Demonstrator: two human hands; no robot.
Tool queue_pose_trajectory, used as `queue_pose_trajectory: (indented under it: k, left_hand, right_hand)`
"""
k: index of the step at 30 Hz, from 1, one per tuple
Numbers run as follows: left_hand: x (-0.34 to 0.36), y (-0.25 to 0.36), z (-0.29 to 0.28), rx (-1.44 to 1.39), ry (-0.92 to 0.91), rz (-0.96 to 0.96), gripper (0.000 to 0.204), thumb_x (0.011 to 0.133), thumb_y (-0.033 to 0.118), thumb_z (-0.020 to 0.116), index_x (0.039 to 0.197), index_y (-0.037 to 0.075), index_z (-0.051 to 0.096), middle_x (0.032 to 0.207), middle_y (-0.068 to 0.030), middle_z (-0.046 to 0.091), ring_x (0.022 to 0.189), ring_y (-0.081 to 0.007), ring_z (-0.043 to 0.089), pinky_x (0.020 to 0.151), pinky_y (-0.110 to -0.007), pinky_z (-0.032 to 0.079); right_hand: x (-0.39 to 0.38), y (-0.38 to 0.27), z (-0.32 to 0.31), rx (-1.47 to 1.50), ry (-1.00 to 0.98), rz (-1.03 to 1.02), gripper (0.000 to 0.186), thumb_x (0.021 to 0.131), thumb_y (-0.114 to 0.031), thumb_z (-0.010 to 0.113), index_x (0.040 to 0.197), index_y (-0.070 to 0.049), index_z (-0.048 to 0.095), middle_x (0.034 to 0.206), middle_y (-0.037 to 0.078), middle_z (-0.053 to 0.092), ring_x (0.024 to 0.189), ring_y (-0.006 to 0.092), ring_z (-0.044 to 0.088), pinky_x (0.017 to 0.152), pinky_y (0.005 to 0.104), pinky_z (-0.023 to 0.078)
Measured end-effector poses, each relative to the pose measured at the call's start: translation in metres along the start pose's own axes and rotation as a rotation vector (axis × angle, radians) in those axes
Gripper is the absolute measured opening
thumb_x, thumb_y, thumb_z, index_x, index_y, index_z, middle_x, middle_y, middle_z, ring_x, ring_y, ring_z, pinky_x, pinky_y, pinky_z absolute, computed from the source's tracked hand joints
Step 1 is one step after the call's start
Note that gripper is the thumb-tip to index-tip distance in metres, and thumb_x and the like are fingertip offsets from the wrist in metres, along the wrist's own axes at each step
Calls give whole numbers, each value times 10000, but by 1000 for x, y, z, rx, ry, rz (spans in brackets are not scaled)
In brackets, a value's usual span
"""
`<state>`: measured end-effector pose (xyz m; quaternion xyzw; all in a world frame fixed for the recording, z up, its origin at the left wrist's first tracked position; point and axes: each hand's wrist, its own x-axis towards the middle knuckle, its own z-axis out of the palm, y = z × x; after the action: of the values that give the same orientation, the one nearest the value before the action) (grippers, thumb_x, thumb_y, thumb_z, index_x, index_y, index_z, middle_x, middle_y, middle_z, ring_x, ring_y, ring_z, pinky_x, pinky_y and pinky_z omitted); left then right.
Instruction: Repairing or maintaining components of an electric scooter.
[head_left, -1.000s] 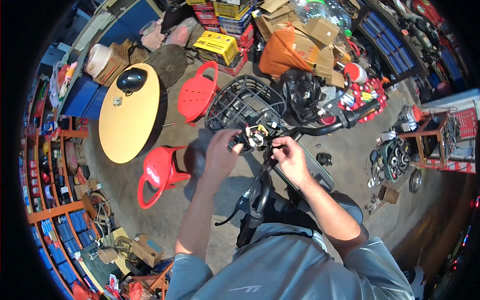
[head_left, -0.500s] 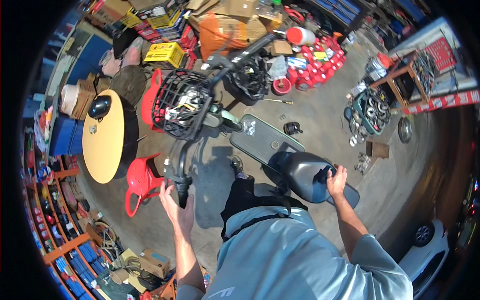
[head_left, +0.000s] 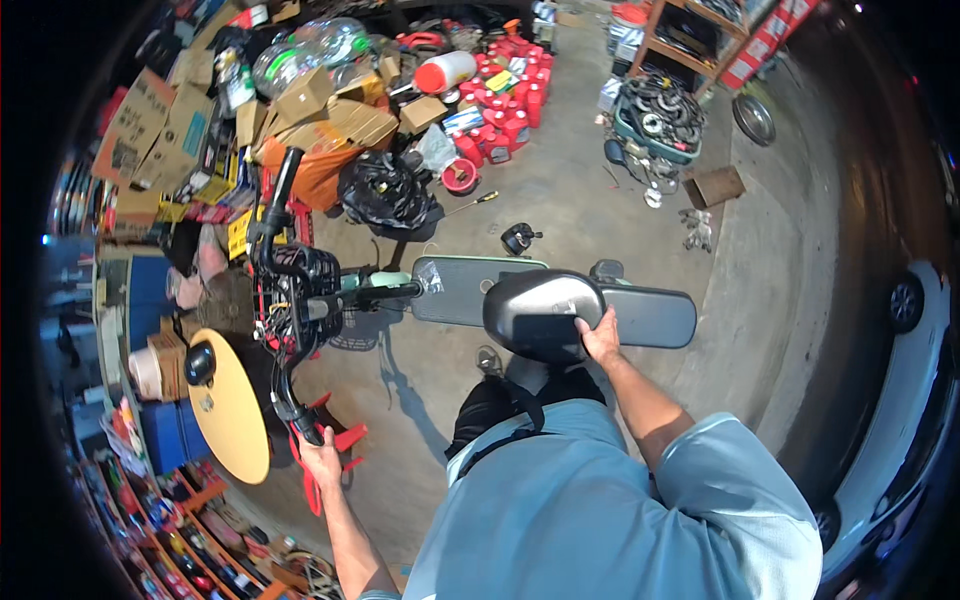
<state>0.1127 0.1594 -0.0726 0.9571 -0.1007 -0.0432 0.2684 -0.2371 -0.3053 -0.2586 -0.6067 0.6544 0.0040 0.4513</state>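
A pale green electric scooter stands crosswise before me, its front at the left. My left hand (head_left: 321, 462) closes round the end of the near black handlebar grip (head_left: 292, 412). My right hand (head_left: 602, 337) holds the rear edge of the dark, glossy seat (head_left: 535, 315), thumb over its top; some of the fingers are hidden. Left of the grey footboard (head_left: 465, 290), the black wire front basket (head_left: 310, 275) sits partly behind the handlebar. A small clear packet (head_left: 430, 277) lies on the footboard. Behind the seat extends a flat dark rear rack (head_left: 655, 316).
A round yellow table (head_left: 235, 415) with a black helmet (head_left: 200, 363) and a red stool (head_left: 345, 440) stand at the left. Beyond the scooter are a black bag (head_left: 385, 190), red bottles (head_left: 515, 105) and a screwdriver (head_left: 485, 198). A parts bin (head_left: 655, 125) stands far right.
The scooter has swung from a slant to lie nearly level across the view. My left hand now wraps the grip's end; my right hand has shifted to grasp the seat's edge.
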Motion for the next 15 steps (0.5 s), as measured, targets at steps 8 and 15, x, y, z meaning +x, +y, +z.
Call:
queue_pose_trajectory:
  k: [8, 15]
  left_hand:
    - [16, 89, 7, -151, -157, -48, 317, 863, 8, 640, 1159, 21, 527, 713, -22, 548, 451, -92, 530, 402, -261, 451]
    - [14, 123, 3, -134, -206, -74, 217, 880, 30, 644, 1020, 40, 478, 607, -1, 516, 439, -98, 519, 386, -271, 415]
  right_hand:
    - [30, -6, -5, 14, 33, 23, 1037, 795, -476, 721, 1539, -31, 152, 1522, 246, 334, 1410, 361, 348, 1148, 425, 314]
    - [42, -6, -20, -19, 130, -7, 967, 815, -470, 717, 1522, -45, 211, 1451, 244, 432, 1330, 384, 453, 1095, 437, 385]
